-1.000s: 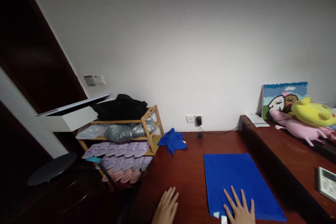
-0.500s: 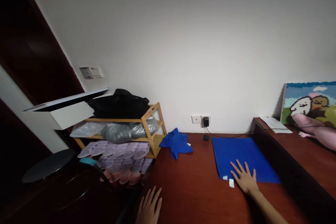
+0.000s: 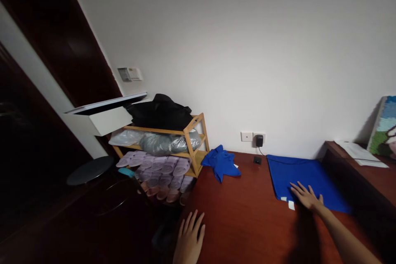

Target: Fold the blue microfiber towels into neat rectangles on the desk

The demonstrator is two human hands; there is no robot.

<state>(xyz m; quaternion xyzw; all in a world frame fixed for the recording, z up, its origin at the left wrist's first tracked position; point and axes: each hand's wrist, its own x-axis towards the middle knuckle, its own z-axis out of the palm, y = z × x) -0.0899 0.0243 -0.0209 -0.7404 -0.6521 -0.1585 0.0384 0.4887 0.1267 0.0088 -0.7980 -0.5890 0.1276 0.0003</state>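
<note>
My left hand (image 3: 189,237) lies with fingers spread at the left front edge of the reddish-brown desk (image 3: 238,214), holding nothing. Over the near edge of a flat blue cloth (image 3: 297,170) is my right hand (image 3: 306,196), its fingers apart and palm down; whether it presses on the cloth I cannot tell. Two white tags show at the cloth's near left corner. A second blue cloth (image 3: 221,163) sits crumpled at the desk's back left, away from both hands.
Left of the desk stands a wooden rack (image 3: 196,144) with slippers (image 3: 167,165), wrapped bundles and a black bag (image 3: 159,113). A stool (image 3: 89,170) is farther left. A black plug (image 3: 259,140) is in the wall socket, its cable running behind the flat cloth. Papers (image 3: 360,152) lie on the raised right shelf.
The view has turned left, so everything sits farther right in the picture. My right hand's fingers now point more to the left. Both cloths look unchanged.
</note>
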